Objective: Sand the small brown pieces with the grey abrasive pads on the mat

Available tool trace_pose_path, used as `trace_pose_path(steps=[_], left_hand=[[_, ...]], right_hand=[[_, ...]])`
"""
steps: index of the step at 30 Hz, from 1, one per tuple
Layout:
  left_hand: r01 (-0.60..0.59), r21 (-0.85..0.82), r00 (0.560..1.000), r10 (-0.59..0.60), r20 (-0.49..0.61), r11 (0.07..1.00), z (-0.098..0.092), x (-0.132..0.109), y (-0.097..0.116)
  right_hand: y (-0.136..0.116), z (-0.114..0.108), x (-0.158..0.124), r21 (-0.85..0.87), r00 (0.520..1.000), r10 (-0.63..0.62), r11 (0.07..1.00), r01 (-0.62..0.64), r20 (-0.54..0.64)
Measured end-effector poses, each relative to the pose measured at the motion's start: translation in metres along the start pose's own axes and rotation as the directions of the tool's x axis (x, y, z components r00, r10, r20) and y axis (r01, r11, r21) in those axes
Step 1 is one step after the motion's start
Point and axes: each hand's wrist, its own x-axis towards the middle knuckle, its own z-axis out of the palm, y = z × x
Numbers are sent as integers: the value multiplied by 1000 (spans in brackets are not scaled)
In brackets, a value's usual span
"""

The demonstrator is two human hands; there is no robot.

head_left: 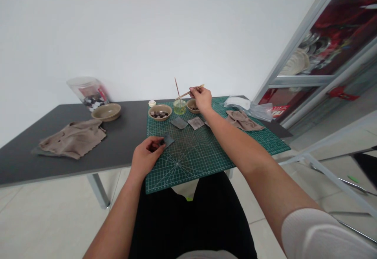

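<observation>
My right hand [202,98] grips thin wooden chopsticks [185,94], their tips at the rim of a small clear glass cup [179,107] with a yellowish-green look. Another thin reddish-brown stick [176,86] stands up in that cup. Low on the mat, my left hand [149,153] pinches a small dark piece [161,142] between thumb and fingers, against a grey sheet like sandpaper [169,140]. Near the cup lie a second grey sheet [179,123] and a stained cloth square [196,123]. Two tan bowls hold small brown pieces: one left of the cup [160,118], one partly behind my right hand [190,105].
A green cutting mat [191,164] covers the right of the dark table [123,145]. On the right are a brown cloth [243,120] and a plastic bag [259,109]. Leftward stand a tan bowl [106,112], a clear jar [88,94] and another brown cloth [73,137]. A white cap [152,103] sits at the back.
</observation>
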Motion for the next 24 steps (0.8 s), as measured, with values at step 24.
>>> trace_pose_path(steps=[24], left_hand=[[6,16,1000,-7,28,1000,0,-1,0]], right_hand=[[-31,-13,18,-333,984,-169,926,179,60]])
